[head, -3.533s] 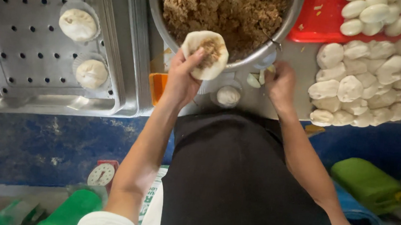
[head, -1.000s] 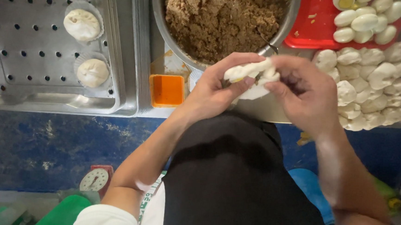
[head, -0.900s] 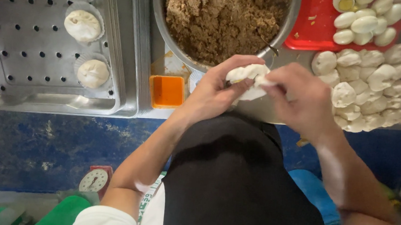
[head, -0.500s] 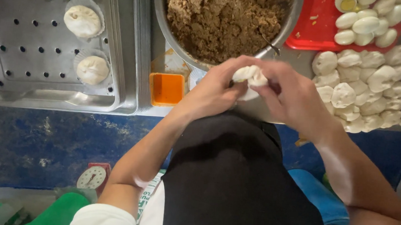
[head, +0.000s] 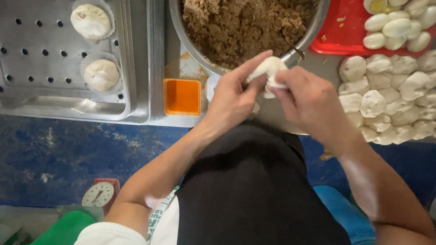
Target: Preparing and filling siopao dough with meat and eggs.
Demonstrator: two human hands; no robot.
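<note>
A white dough bun point(head: 268, 70) sits between both hands just in front of the metal bowl of brown minced filling point(head: 244, 18). My left hand point(head: 232, 95) cups it from the left and below. My right hand point(head: 307, 100) pinches its top from the right with the fingertips. The filling inside the bun is hidden by the folded dough.
A perforated metal tray point(head: 35, 61) at the left holds three finished buns in paper cups point(head: 100, 74). A small orange square dish point(head: 182, 96) lies beside it. Several dough pieces point(head: 391, 98) are heaped at the right, peeled boiled eggs on a red tray point(head: 395, 22) beyond. A small scale point(head: 98, 195) stands on the blue floor.
The open dough round with filling, held in my left hand alone, has been closed up. Both hands now hold it together, with my right hand pinching the top.
</note>
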